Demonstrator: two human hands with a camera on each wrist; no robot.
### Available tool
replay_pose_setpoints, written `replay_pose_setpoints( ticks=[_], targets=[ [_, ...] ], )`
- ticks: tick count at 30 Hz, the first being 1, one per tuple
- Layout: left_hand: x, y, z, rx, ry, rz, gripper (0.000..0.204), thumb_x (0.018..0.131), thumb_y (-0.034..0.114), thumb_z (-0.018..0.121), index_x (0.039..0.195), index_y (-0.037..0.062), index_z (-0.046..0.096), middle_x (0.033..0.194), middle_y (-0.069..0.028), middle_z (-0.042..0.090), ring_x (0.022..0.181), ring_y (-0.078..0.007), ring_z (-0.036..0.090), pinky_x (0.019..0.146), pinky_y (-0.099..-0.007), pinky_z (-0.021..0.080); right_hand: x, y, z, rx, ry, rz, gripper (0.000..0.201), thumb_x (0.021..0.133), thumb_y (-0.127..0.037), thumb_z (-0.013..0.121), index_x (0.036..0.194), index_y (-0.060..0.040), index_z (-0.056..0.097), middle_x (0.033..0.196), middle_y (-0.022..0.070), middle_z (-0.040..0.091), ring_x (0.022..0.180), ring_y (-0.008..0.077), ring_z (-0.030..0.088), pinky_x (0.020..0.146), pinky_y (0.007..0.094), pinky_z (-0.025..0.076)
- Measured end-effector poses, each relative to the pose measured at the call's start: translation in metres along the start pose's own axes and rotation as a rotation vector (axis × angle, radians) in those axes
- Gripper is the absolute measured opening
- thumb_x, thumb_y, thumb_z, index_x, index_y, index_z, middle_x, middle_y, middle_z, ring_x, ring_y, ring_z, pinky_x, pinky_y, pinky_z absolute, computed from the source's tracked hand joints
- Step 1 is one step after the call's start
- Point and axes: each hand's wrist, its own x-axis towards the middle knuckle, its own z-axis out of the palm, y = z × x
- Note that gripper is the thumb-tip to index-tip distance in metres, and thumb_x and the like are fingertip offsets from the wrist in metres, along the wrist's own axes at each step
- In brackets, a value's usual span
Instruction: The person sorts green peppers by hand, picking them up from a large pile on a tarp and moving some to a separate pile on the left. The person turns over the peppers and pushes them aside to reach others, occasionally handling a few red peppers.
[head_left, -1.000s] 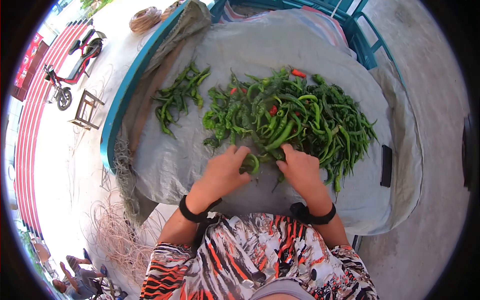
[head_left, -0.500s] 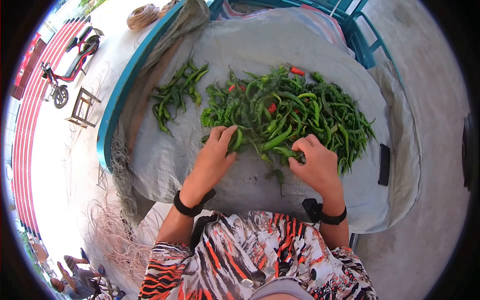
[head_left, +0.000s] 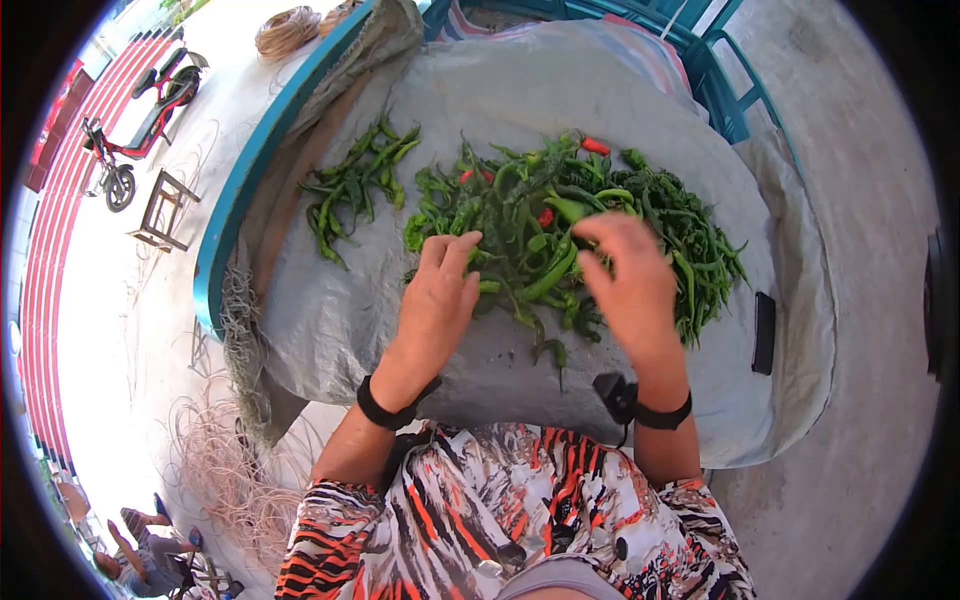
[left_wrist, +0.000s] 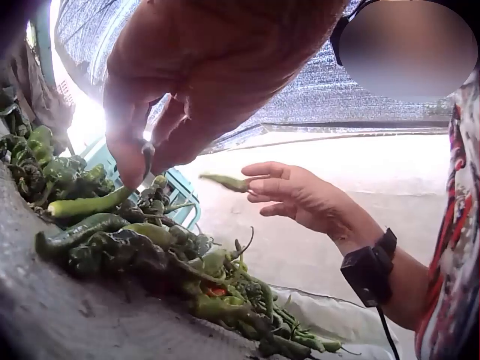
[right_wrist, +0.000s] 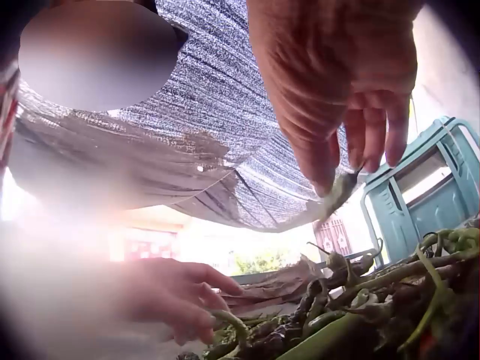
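Note:
A heap of green chili peppers (head_left: 690, 215), with a few red ones among them, lies on a grey sheet. My right hand (head_left: 630, 275) is raised over the heap, pinching a green chili pepper (left_wrist: 223, 181) by its stem end between thumb and fingers. At the heap's near left side, my left hand (head_left: 435, 305) pinches another green chili pepper (left_wrist: 90, 204), low over the others. Apart to the left lies a smaller pile of green peppers (head_left: 365, 185). One dark green pepper (head_left: 556, 355) lies close to me, below the heap.
The grey sheet (head_left: 340, 320) covers a cart with a teal side rail (head_left: 240, 190). A black phone (head_left: 764, 333) lies at the sheet's right edge. On the ground to the left are a stool (head_left: 165, 212), a red scooter (head_left: 150, 130), tangled strands (head_left: 230, 460) and a seated person.
My right hand has moved from the heap's near edge up over it, now with a pepper. My left hand went left to the heap's side and stayed there.

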Motion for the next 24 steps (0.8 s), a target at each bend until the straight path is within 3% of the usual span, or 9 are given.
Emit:
replay_pose_setpoints(
  ticks=[2, 5, 8, 11, 14, 15, 18, 21, 24],
  targets=[
    [0.003, -0.001, -0.001, 0.031, 0.001, 0.092, 0.042, 0.084, -0.006, 0.064, 0.124, 0.005, 0.06, 0.115, -0.0156, 0.058, 0.099, -0.0347, 0.061, 0.082, -0.04, 0.051, -0.019, -0.005, 0.02, 0.124, -0.258, 0.005, 0.029, 0.084, -0.009, 0.066, 0.113, -0.0123, 0.065, 0.116, 0.0066, 0.064, 0.088, 0.0285, 0.068, 0.076, 0.0408, 0.055],
    [0.004, 0.0, 0.004, 0.016, 0.015, 0.178, 0.039, 0.083, -0.005, 0.064, 0.12, 0.0051, 0.061, 0.118, -0.0161, 0.058, 0.104, -0.0367, 0.059, 0.087, -0.0425, 0.051, -0.037, -0.002, 0.049, 0.047, -0.385, -0.028, 0.024, 0.085, -0.008, 0.062, 0.109, -0.0123, 0.066, 0.113, 0.0058, 0.065, 0.091, 0.028, 0.069, 0.075, 0.0388, 0.055],
    [0.007, 0.0, 0.003, 0.095, 0.025, 0.261, 0.037, 0.081, -0.005, 0.065, 0.117, 0.0059, 0.063, 0.12, -0.0155, 0.059, 0.109, -0.0376, 0.056, 0.092, -0.0442, 0.049, -0.037, -0.002, 0.037, 0.003, -0.325, -0.019, 0.025, 0.081, -0.005, 0.069, 0.105, -0.0111, 0.069, 0.109, 0.0036, 0.068, 0.087, 0.0257, 0.069, 0.073, 0.035, 0.056],
    [0.005, -0.004, 0.002, 0.128, 0.015, 0.257, 0.036, 0.081, -0.005, 0.066, 0.115, 0.0068, 0.065, 0.119, -0.0133, 0.061, 0.112, -0.0353, 0.055, 0.095, -0.0427, 0.046, -0.033, -0.006, 0.006, 0.111, -0.22, -0.002, 0.024, 0.082, -0.004, 0.071, 0.105, -0.0094, 0.069, 0.105, 0.0056, 0.069, 0.083, 0.0238, 0.069, 0.071, 0.033, 0.056],
    [0.002, 0.005, 0.005, 0.133, 0.0, 0.279, 0.035, 0.08, -0.005, 0.067, 0.112, 0.007, 0.066, 0.116, -0.0117, 0.062, 0.107, -0.0329, 0.055, 0.091, -0.0419, 0.046, -0.02, -0.008, -0.008, 0.228, -0.06, 0.132, 0.026, 0.083, -0.004, 0.071, 0.108, -0.0094, 0.066, 0.103, 0.0081, 0.069, 0.088, 0.0268, 0.068, 0.073, 0.0351, 0.055],
    [0.0, 0.011, 0.007, 0.13, -0.023, 0.268, 0.035, 0.079, -0.005, 0.068, 0.112, 0.007, 0.066, 0.115, -0.0115, 0.062, 0.106, -0.0327, 0.055, 0.09, -0.0419, 0.046, -0.013, -0.01, -0.011, 0.357, -0.029, 0.262, 0.027, 0.087, -0.005, 0.07, 0.113, -0.0086, 0.065, 0.107, 0.0091, 0.068, 0.09, 0.0254, 0.068, 0.073, 0.0341, 0.054],
    [-0.007, 0.023, 0.013, 0.162, -0.11, 0.347, 0.035, 0.076, -0.001, 0.072, 0.11, 0.0078, 0.066, 0.106, -0.0102, 0.06, 0.096, -0.0319, 0.056, 0.082, -0.0415, 0.047, 0.001, -0.004, -0.004, 0.48, 0.391, 0.297, 0.031, 0.086, -0.004, 0.07, 0.116, -0.0094, 0.065, 0.111, 0.0083, 0.067, 0.091, 0.0238, 0.068, 0.074, 0.034, 0.054],
    [-0.024, 0.019, 0.022, 0.179, -0.381, 0.405, 0.043, 0.075, 0.006, 0.076, 0.116, 0.0107, 0.064, 0.097, -0.0105, 0.056, 0.089, -0.0318, 0.058, 0.077, -0.0419, 0.049, -0.025, 0.013, -0.038, 0.213, 0.12, 0.533, 0.034, 0.089, -0.012, 0.068, 0.123, -0.0107, 0.061, 0.114, 0.01, 0.067, 0.091, 0.0248, 0.068, 0.074, 0.0365, 0.053],
    [-0.04, 0.028, 0.031, 0.244, -0.607, 0.279, 0.047, 0.075, 0.009, 0.077, 0.12, 0.0135, 0.062, 0.095, -0.0113, 0.055, 0.089, -0.0319, 0.058, 0.076, -0.0421, 0.05, -0.08, 0.051, -0.064, -0.168, -0.206, 0.635, 0.029, 0.09, -0.022, 0.066, 0.115, -0.0094, 0.059, 0.11, 0.0131, 0.067, 0.091, 0.0317, 0.067, 0.073, 0.043, 0.052]
  ],
)
